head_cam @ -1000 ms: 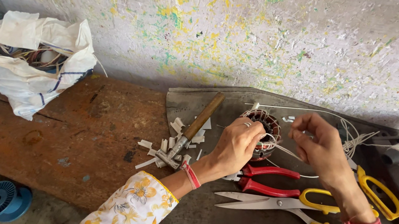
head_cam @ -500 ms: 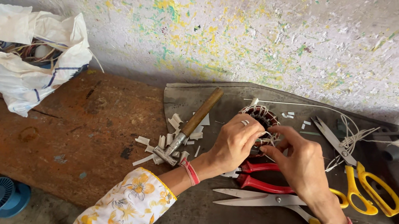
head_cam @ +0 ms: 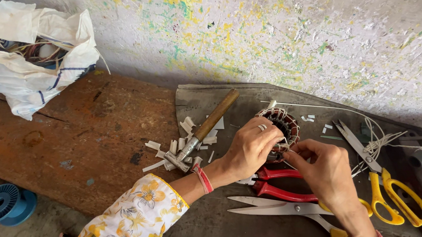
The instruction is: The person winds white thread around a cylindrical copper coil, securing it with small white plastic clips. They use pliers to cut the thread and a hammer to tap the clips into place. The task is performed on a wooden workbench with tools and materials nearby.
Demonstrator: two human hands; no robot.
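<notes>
While the left hand (head_cam: 249,148) cups the round copper-wound motor stator (head_cam: 279,126), half hiding it, the right hand (head_cam: 323,170) pinches something too fine to identify at its 5 o'clock edge. Red-handled pliers (head_cam: 283,184) lie at 6 o'clock, partly covered; a wooden-handled hammer (head_cam: 204,129) lies at 9 o'clock.

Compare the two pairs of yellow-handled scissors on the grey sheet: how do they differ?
The upper yellow-handled scissors lie in full view at the right, blades pointing up-left toward the white string. The lower yellow-handled scissors lie nearer the camera, blades pointing left, their handles partly hidden under the right hand. Both lie flat, untouched, with bare metal blades.
</notes>
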